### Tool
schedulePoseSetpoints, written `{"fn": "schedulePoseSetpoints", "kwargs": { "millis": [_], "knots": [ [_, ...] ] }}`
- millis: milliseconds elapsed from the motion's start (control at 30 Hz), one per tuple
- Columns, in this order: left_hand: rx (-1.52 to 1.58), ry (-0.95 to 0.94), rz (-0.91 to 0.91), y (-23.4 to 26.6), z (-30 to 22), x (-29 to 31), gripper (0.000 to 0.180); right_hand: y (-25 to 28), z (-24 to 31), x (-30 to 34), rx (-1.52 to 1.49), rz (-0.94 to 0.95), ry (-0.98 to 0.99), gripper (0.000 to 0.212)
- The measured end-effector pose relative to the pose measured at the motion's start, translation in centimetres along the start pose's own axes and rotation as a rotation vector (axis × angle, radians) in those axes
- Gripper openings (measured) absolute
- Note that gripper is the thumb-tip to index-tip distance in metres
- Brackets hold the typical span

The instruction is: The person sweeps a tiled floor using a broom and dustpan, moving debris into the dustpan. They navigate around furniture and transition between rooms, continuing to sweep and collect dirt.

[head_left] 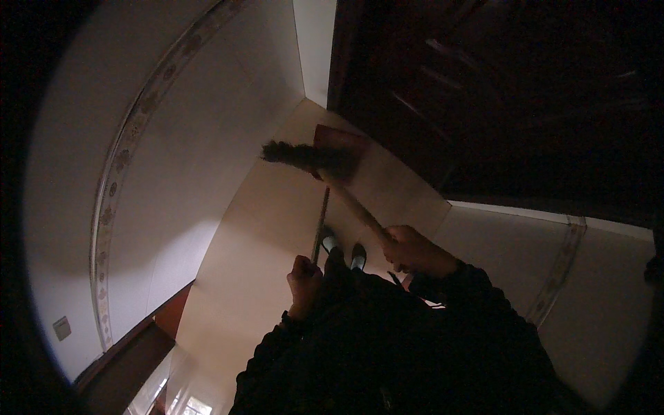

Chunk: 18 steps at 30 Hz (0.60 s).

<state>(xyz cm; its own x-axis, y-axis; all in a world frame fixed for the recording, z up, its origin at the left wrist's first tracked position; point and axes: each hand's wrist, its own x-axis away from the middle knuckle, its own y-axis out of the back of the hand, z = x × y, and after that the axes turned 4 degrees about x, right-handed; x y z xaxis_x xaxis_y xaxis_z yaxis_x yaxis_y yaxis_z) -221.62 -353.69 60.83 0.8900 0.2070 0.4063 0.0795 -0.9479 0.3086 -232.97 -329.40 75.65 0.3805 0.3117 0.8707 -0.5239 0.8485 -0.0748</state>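
My right hand is wrapped round the pale handle of a broom. The broom's dark, bushy bristles lie across the near side of a reddish dustpan and stick out past it to the left. A thin long dustpan handle runs from the pan to my left hand, which is closed on its upper end. The broom handle crosses above the dustpan handle near the pan. What lies inside the pan is too dark to tell.
Pale floor stretches below, with my feet just beyond my body. A tiled wall with a patterned band rises on the left. Ahead to the right is a dark door. A wall switch sits at lower left.
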Motion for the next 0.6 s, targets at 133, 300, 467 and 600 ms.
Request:
{"fn": "schedulePoseSetpoints", "kwargs": {
  "millis": [133,300,467,600],
  "knots": [
    [0.071,0.134,0.028,1.2,1.8,8.4,0.017,-5.3,-5.2,5.4,0.181,-0.041,-0.032,0.024],
    [0.133,0.083,0.113,-0.2,-1.9,8.2,0.019,-8.5,-7.1,3.7,0.262,0.059,0.171,0.026],
    [-0.027,0.069,0.338,-0.2,-7.0,7.4,0.059,-10.1,-5.4,2.9,0.269,-0.059,-0.014,0.026],
    [-0.179,-0.196,0.389,0.2,-7.4,6.7,0.058,-10.1,-3.1,2.1,0.158,0.016,0.176,0.037]
  ]
}}
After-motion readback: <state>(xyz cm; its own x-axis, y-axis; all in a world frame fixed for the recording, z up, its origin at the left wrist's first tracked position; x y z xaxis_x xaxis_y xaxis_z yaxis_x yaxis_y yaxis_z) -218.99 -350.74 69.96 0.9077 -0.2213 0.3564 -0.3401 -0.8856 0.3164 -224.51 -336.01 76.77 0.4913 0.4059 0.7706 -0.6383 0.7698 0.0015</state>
